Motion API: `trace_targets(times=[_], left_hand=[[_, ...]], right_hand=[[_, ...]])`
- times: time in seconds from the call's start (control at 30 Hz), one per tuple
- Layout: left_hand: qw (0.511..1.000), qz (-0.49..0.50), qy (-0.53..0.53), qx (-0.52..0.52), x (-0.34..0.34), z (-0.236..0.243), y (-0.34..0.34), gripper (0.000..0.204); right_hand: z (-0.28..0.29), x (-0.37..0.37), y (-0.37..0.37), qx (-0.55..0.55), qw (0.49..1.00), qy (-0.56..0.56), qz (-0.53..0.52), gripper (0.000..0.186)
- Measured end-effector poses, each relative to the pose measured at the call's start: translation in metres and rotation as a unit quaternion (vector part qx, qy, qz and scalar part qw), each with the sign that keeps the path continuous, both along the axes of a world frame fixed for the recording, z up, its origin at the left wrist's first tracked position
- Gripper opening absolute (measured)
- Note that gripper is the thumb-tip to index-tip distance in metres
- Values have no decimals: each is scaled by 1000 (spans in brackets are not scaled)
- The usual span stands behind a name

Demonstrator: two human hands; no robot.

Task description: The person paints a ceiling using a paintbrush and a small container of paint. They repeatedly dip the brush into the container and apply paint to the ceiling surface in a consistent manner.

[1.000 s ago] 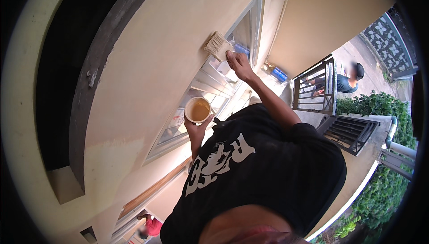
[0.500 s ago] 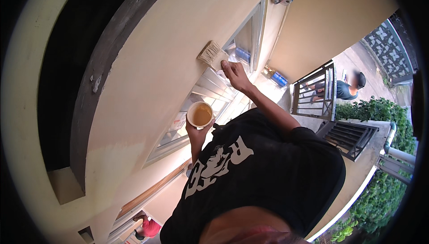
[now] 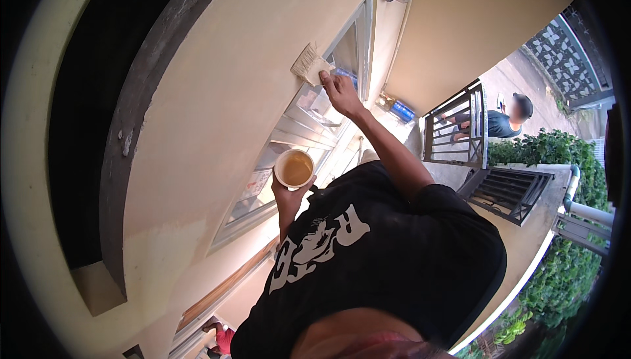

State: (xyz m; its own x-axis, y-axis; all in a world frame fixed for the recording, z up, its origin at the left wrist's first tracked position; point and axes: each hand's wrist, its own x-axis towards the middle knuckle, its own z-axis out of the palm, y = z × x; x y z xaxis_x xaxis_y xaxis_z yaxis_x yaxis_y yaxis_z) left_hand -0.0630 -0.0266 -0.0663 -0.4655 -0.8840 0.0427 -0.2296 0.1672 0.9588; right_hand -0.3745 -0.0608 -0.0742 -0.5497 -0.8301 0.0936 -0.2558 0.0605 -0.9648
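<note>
In my right hand [image 3: 340,91] is a wide paintbrush [image 3: 309,65] with pale, paint-coated bristles. The fingers close on its handle, and the bristles lie at the cream wall [image 3: 210,89], just above the window frame; whether they press on it I cannot tell. My left hand [image 3: 289,196] is wrapped round a white cup [image 3: 279,165] held in front of my chest. Tan liquid paint [image 3: 296,170] shows inside the cup, below its rim.
Below the brush runs a window [image 3: 289,132] with a light frame. A dark-edged opening [image 3: 141,89] is in the wall at left. At right stand a metal gate [image 3: 460,126], a person in a cap [image 3: 505,124] and green plants [image 3: 559,149]. Another person in red [image 3: 225,339] is at lower left.
The brush and my right hand have shifted slightly up the picture along the wall. The cup stays in my left hand. The whole view has moved a little.
</note>
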Motion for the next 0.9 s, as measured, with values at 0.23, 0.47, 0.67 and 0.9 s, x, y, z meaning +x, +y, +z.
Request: trace_targets(times=[0.23, 0.47, 0.67, 0.9], left_hand=[[999, 2, -6, -33, -1, -2, -5, 72], [1000, -12, -5, -3, -7, 2, -5, 75], [1000, 14, 6, -25, -1, -6, -3, 74], [1000, -9, -2, -10, -12, 4, -4, 74]], right_hand=[[-4, -26, 40, 50, 998, -22, -28, 84], [-27, -61, -1, 69, 997, -2, -26, 84], [-2, -76, 27, 34, 997, -42, -62, 82], [-44, -84, -10, 31, 999, -19, -36, 79]])
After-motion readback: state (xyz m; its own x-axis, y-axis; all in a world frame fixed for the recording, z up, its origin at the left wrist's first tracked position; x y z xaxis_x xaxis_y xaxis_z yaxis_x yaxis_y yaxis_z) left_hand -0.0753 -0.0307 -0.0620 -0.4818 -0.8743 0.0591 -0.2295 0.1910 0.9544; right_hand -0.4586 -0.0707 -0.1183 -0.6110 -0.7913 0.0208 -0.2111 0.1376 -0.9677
